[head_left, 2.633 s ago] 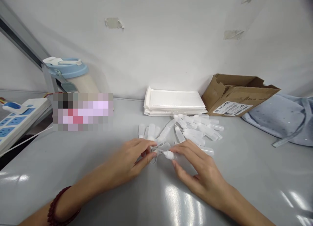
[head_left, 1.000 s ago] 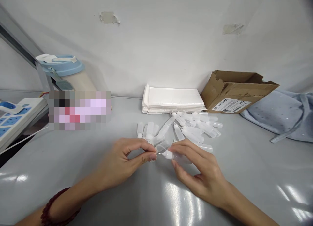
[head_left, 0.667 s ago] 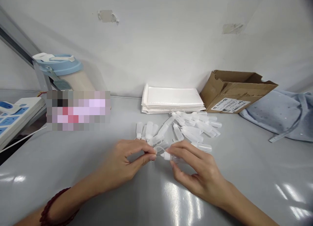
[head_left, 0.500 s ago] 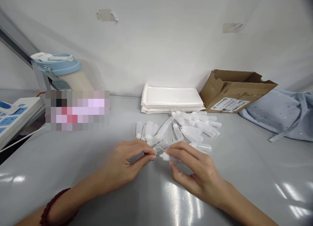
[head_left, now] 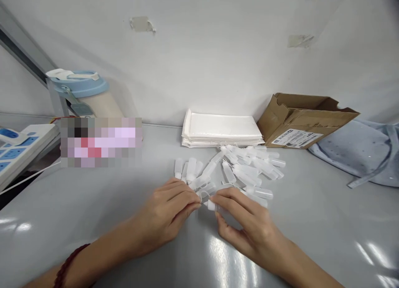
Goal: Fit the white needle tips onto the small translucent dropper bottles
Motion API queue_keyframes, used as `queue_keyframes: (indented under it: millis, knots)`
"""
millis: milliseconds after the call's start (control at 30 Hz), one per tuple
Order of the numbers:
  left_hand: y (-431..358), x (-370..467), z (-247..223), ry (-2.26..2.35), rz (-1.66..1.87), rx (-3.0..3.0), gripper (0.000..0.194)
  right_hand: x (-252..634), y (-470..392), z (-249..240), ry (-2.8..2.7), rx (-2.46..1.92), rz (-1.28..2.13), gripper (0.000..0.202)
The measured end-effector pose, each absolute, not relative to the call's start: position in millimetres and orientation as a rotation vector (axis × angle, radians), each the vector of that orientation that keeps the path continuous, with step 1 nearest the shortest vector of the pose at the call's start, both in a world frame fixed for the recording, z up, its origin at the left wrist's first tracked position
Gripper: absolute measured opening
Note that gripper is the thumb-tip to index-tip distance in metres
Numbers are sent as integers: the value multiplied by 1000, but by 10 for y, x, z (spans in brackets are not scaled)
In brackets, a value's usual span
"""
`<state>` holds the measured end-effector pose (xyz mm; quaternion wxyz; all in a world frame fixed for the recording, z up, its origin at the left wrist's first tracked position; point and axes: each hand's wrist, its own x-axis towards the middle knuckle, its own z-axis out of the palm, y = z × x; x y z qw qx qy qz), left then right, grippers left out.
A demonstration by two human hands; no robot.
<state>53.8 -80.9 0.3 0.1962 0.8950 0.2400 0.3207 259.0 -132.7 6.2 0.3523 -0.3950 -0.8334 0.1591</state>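
My right hand (head_left: 249,223) is closed on a small translucent squeeze bottle (head_left: 211,205) with a white nozzle, held sideways with the nozzle pointing left. Thumb and fingers of my left hand (head_left: 173,211) pinch the bottle's tethered cap at the nozzle tip. A thin looped strap (head_left: 205,193) runs between cap and bottle; the cap itself is mostly hidden by my fingertips. Just beyond my hands lies a loose pile of similar bottles (head_left: 246,171). Several more bottles (head_left: 191,169) lie near my left fingers, nozzles toward me.
A stack of white padded envelopes (head_left: 222,126) lies against the wall, beside an open cardboard box (head_left: 307,121). Grey-blue cloth (head_left: 361,153) is at the right. On the left are a tumbler with a blue lid (head_left: 81,86), a power strip (head_left: 25,148) and a blurred pinkish item (head_left: 118,138).
The fingers of my left hand have closed in and moved slightly right, narrowing the gap to the nozzle. The right hand still grips the bottle. The camera view has shifted slightly.
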Motion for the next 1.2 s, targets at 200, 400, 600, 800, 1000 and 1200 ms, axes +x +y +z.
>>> queue_keyframes:
  millis: [200,400,600,800,1000,1200]
  knots:
    - [-775,481,71,727,834,2615,9,2617,-1290,54,-2145,-1036,341,29]
    - [-773,490,54,670,829,2661,11,2607,-1289,23,-2152,-1003,381,32]
    - [-747,462,113,714,943,2696,13,2636,-1281,54,-2070,-1077,317,26]
    - [-732,479,78,685,1086,2735,14,2656,-1259,82,-2049,-1066,285,22]
    - [-793,505,3,595,1158,2820,23,2645,-1273,27,-2042,-976,245,27]
    - [-826,518,18,606,1124,2824,24,2625,-1302,-40,-2011,-981,198,26]
